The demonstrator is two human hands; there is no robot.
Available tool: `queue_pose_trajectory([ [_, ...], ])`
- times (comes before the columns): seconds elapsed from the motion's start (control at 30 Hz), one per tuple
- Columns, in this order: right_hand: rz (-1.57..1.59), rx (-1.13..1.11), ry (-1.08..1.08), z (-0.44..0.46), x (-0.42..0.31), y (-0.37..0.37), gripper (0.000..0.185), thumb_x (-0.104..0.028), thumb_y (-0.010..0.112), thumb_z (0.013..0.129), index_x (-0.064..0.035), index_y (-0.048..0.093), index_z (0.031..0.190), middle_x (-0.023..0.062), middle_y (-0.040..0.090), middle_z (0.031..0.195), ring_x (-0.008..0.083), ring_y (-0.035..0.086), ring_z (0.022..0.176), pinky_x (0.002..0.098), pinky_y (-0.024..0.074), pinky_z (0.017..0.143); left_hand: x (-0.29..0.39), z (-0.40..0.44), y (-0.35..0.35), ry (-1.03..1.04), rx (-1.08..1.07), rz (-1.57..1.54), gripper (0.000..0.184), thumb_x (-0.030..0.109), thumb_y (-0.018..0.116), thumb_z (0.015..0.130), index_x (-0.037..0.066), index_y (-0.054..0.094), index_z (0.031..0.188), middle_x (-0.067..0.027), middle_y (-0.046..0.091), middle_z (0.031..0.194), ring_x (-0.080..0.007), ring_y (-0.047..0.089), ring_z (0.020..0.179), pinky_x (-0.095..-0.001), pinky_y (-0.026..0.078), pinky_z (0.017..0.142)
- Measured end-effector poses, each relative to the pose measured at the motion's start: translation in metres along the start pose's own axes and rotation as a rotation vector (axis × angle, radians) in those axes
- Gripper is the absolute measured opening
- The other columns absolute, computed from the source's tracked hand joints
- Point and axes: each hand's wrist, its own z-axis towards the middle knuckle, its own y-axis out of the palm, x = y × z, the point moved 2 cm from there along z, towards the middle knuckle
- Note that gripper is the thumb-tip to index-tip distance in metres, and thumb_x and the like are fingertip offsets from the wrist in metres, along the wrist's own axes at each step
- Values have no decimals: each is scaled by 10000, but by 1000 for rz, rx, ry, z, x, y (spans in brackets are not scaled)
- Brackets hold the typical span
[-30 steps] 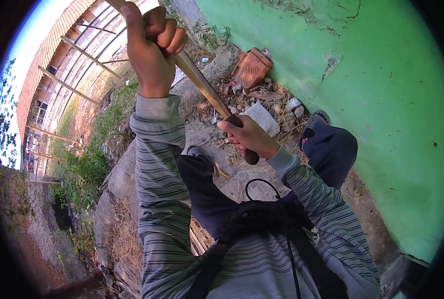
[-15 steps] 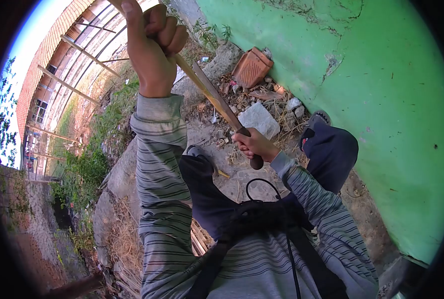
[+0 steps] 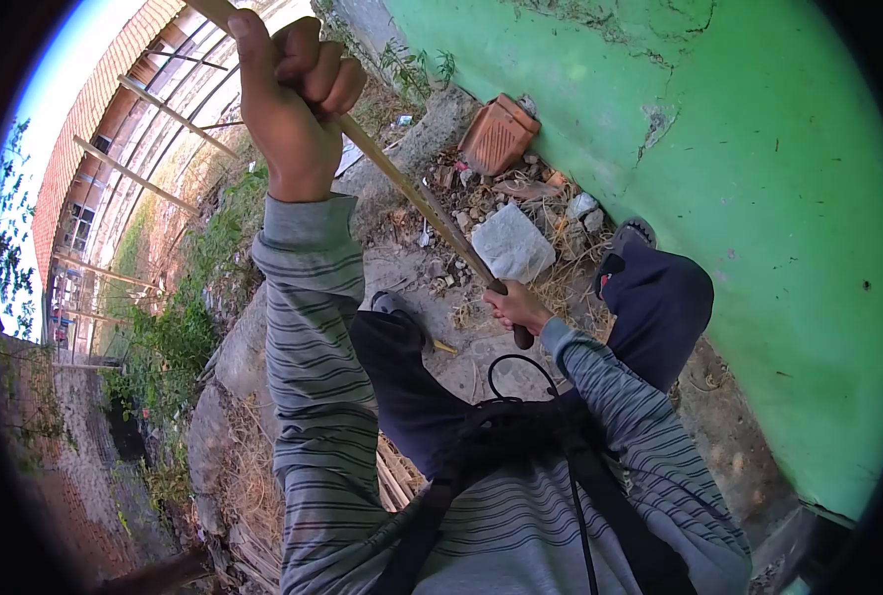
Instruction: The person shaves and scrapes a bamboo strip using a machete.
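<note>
Left hand [image 3: 301,109] fisted round wooden stick [image 3: 386,164], right hand [image 3: 523,308] clenching dark handle [image 3: 524,339], lower than before

My left arm [image 3: 317,327] reaches far out ahead of me, nearly straight, its striped sleeve covering it down to the wrist. There my left hand [image 3: 298,114] is raised in a firm grip, the thumb [image 3: 251,48] extended along the outer side and the fingers [image 3: 322,77] curled in on the other. My right arm [image 3: 615,382] is bent, the forearm angled inward across my front. My right hand [image 3: 525,308] sits lower and nearer my body than the left, its fingers wrapped tight. The two hands are well apart. Below them my left leg [image 3: 402,382] and right leg [image 3: 665,307] are spread.
</note>
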Motion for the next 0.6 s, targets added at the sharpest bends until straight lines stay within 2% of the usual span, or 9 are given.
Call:
queue_pose_trajectory([
  [0.03,0,0,2,-2,-14,3,237,-231,623,965,-57,547,822,-21,497,591,68,431,399,266,358,372,0,1,-2,-2,-1,1,581,555,395,1079,169,232,676,44,201,623,-81,136,468,-281,158,447],
  [0.1,-124,-29,-187,-6,-39,10,237,-233,627,961,-54,555,825,-14,513,598,70,443,404,267,362,372,-1,1,-6,-10,-48,-1,581,557,389,1080,168,234,676,43,198,623,-82,137,466,-281,156,446],
  [0.2,12,-47,-166,-9,-46,20,232,-234,624,960,-61,558,820,-11,521,602,69,452,408,266,367,375,-1,1,-4,-17,-70,-7,584,566,382,1078,172,239,671,45,190,614,-85,134,463,-282,150,446],
  [0.37,-5,38,38,19,60,-14,247,-280,636,979,-56,584,889,-40,470,593,53,417,429,249,355,402,2,2,-14,-44,-96,14,605,613,385,1058,187,238,654,53,161,577,-89,123,456,-286,140,451],
  [0.4,-30,80,118,16,63,-15,253,-287,633,981,-55,586,889,-41,466,591,54,416,427,251,355,400,4,1,-18,-51,-66,-7,605,626,388,1051,191,245,657,56,156,568,-88,119,455,-285,138,452],
  [0.5,95,75,129,13,68,-15,269,-291,629,983,-60,563,862,-41,460,586,59,411,413,255,351,393,6,-6,-22,-85,-41,-41,606,648,394,1040,196,259,660,59,151,552,-87,116,456,-283,137,457],
  [0.6,47,61,85,14,67,-19,268,-278,633,983,-64,543,849,-38,463,587,61,416,414,258,352,389,12,-10,-17,-107,-39,-53,606,661,396,1033,197,276,663,60,155,536,-87,114,460,-284,135,466],
])
